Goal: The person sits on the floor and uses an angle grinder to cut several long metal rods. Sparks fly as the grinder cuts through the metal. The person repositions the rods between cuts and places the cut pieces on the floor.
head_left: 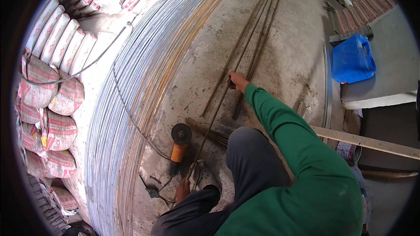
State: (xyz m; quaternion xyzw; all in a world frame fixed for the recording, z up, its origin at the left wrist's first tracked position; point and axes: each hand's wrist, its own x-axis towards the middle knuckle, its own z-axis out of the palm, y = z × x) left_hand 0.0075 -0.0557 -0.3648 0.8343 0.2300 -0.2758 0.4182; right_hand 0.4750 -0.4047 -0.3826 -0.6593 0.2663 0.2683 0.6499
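Note:
A long, thin steel rebar rod [211, 123] slants from near my left foot up across the concrete floor. My right hand [237, 81] is closed around it at about mid-length. Lower down, beside my shoe [205, 175], my left hand [183, 190] is wrapped round the rod's near part; my leg partly hides its fingers. More rebar rods [232, 57] lie on the floor on both sides of the held one. An orange angle grinder [177, 152] with a dark disc rests left of the rod. Short cut rods [208, 132] lie bundled between the grinder and my knee.
A wide bed of long grey and rusty bars [131, 83] runs along the left, a black cable [139, 126] crossing it. Filled sacks [59, 131] are stacked beyond. At right are a blue jerrycan [352, 59], a wooden plank [367, 140] and a concrete ledge [389, 52].

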